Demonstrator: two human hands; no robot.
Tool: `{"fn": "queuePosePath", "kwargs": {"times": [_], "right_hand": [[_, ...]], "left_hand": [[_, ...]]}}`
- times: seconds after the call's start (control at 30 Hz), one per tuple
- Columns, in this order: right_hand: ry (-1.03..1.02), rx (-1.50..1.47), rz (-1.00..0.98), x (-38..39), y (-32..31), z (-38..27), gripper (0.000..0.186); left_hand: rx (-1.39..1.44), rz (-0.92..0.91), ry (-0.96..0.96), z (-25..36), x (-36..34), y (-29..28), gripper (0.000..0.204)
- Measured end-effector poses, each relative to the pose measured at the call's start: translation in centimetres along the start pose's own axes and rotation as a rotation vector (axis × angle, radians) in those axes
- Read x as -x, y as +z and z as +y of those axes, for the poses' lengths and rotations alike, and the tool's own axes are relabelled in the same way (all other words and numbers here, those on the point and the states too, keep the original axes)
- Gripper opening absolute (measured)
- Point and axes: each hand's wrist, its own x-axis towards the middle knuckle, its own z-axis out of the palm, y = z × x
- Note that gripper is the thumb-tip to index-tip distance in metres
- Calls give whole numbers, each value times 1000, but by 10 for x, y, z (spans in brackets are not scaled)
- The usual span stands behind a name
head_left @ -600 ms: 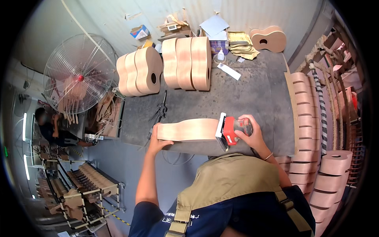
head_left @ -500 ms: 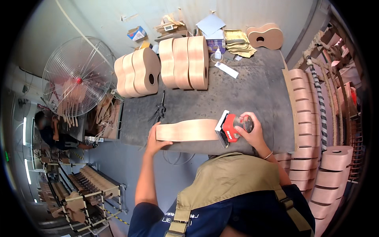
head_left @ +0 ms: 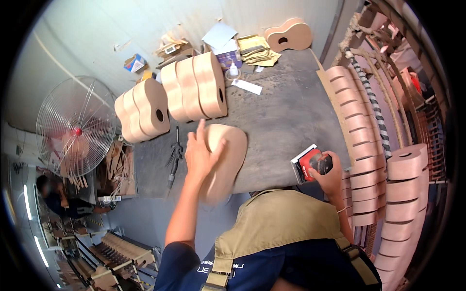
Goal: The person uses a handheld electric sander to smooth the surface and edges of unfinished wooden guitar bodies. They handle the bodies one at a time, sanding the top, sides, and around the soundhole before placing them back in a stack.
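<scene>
At bench (head_left: 284, 128), guitar body (head_left: 230, 162) points forward.

Guitar body (head_left: 227, 157), centre: pale wood, matt; fine texture blurred. Sander (head_left: 307, 164), right: red-and-black plastic housing, smooth. Bench top (head_left: 276, 126): dark, matt, blotched. Apron (head_left: 281, 218), near: matt cloth. Fan guard (head_left: 77, 131), left: metal wire. Bottle (head_left: 234, 71), far: smooth white plastic. Standing bodies (head_left: 187, 87), far left: matt wood, visible grain.
</scene>
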Motion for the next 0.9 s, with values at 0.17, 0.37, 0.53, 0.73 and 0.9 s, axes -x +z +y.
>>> {"fn": "queuePosePath", "kwargs": {"times": [0.17,0.37,0.53,0.73,0.9], "right_hand": [[119,11,79,23,-28,15,69],[115,137,120,39,-50,16,69],[116,145,92,17,-47,-7,68],[-95,129,63,-50,-29,-67,71],[-398,184,25,-105,19,-118,64]], "left_hand": [[-120,89,109,-7,-33,42,99],[55,-325,471,5,-48,23,117],[134,-78,409,26,-3,34,101],[42,-74,227,106,81,58,84],[-24,39,530,122,73,74,62]]}}
